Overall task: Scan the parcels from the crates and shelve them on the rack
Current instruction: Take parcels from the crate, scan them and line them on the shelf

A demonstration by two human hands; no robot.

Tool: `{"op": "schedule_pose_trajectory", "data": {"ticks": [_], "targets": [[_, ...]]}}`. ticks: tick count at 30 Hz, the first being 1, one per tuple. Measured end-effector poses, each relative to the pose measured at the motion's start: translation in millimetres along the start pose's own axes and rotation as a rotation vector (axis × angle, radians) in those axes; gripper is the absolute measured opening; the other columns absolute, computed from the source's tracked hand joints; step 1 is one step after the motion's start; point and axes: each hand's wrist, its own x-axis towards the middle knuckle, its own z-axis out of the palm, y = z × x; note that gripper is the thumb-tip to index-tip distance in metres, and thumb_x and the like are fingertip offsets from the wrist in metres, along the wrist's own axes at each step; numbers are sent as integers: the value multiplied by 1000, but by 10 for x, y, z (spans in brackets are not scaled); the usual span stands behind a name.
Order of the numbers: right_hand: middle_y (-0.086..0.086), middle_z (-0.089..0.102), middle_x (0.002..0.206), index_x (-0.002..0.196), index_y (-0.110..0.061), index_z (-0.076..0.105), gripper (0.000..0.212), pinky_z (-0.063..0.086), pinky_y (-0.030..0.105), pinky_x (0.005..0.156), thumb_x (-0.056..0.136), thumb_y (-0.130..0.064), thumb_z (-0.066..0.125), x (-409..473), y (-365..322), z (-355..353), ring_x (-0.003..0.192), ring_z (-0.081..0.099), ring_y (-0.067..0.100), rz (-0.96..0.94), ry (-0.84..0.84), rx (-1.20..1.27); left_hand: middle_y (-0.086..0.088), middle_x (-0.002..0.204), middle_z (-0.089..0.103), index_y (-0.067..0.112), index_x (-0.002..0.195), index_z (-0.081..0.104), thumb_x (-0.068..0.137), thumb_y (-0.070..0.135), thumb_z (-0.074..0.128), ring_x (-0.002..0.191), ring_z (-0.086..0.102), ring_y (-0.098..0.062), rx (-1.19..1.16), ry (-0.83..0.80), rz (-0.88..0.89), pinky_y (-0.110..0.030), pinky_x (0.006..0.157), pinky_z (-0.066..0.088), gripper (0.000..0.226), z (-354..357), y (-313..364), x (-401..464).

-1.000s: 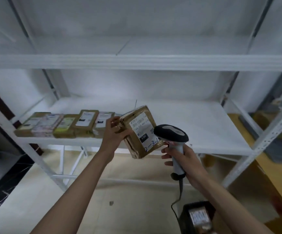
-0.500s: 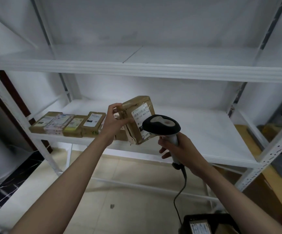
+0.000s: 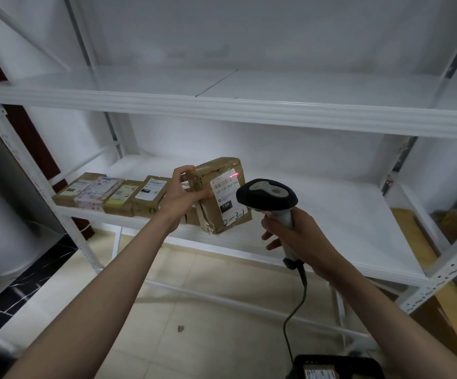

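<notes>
My left hand (image 3: 179, 194) grips a brown cardboard parcel (image 3: 220, 194) by its left edge, upright in front of the rack's middle shelf (image 3: 317, 209). The white label faces me, with "15H" and handwritten "2-3-1"; a red scanner line glows on its barcode. My right hand (image 3: 297, 236) grips the handle of a black and grey barcode scanner (image 3: 267, 197), its head just right of the parcel and aimed at the label. Several shelved parcels (image 3: 112, 192) lie in a row at the shelf's left end.
The upper shelf (image 3: 249, 105) of the white rack holds nothing. The scanner's cable (image 3: 294, 315) hangs to a black crate (image 3: 334, 367) at the bottom edge, with a labelled parcel inside. Brown boxes sit beyond the rack's right post (image 3: 446, 272).
The parcel has turned more upright with its label toward me. The scanner has shifted right, clear of the label, and a red scan line now shows on the barcode.
</notes>
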Motion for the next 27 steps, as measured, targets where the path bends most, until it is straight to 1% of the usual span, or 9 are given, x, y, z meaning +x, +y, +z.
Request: {"op": "schedule_pose_trajectory", "data": {"ticks": [3, 6, 8, 10, 12, 18, 20, 23, 27], "targets": [[0, 75, 95, 110, -19, 68, 13, 60, 27, 66, 98, -21, 67, 108, 111, -98, 86, 75, 18, 36, -4, 72, 2, 132, 53, 37, 134, 49, 75, 18, 88, 116, 61, -19, 14, 15, -45, -39, 95, 57, 74, 69, -53, 1], [-12, 77, 102, 112, -24, 69, 15, 61, 29, 74, 98, -20, 66, 203, 267, -171, 97, 73, 12, 81, -32, 187, 3, 127, 57, 36, 140, 47, 77, 23, 86, 107, 65, -14, -10, 17, -104, -29, 81, 59, 76, 185, -133, -23], [-18, 76, 105, 113, -28, 68, 17, 60, 30, 83, 99, -20, 64, 271, 391, -202, 101, 71, 10, 116, -27, 199, -1, 127, 60, 34, 142, 44, 80, 23, 83, 106, 68, -19, -25, 6, -155, -31, 79, 60, 74, 268, -218, -25], [-21, 75, 95, 113, -28, 66, 16, 55, 26, 79, 100, -22, 63, 343, 509, -218, 90, 69, 5, 162, -22, 202, -5, 127, 61, 31, 144, 42, 82, 24, 82, 107, 69, -22, -26, -7, -197, -37, 85, 60, 74, 349, -307, -3], [-20, 75, 89, 114, -26, 65, 15, 52, 20, 69, 100, -23, 62, 426, 610, -210, 79, 68, -1, 207, -35, 245, -5, 123, 63, 27, 145, 42, 82, 26, 82, 104, 70, -20, -29, -7, -229, -35, 82, 61, 74, 422, -389, 49], [-2, 78, 105, 114, -20, 69, 21, 59, 26, 66, 96, -31, 69, 764, 916, -171, 89, 74, 12, 333, 17, 358, -4, 113, 67, 20, 130, 47, 67, 48, 87, 85, 74, -13, -33, 44, -329, -21, 62, 57, 80, 613, -578, 363], [1, 78, 104, 107, -23, 73, 22, 61, 32, 58, 89, -36, 74, 894, 998, -166, 83, 75, 13, 368, 25, 394, -4, 111, 68, 20, 121, 50, 53, 59, 85, 92, 73, -17, 11, 51, -349, -28, 69, 60, 86, 650, -651, 515], [7, 77, 107, 100, -26, 78, 18, 60, 43, 56, 88, -38, 72, 1119, 1110, -140, 82, 76, 19, 381, 6, 449, -6, 114, 68, 19, 114, 52, 68, 58, 81, 100, 70, -21, 72, -24, -355, -42, 91, 58, 66, 670, -826, 777], [12, 76, 110, 114, -15, 71, 22, 58, 50, 57, 97, -29, 66, 1481, 1257, -73, 82, 76, 25, 447, 69, 470, -2, 116, 65, 22, 116, 53, 84, 43, 77, 106, 66, -18, 136, -166, -417, -38, 90, 58, 45, 653, -1033, 1128]]}}
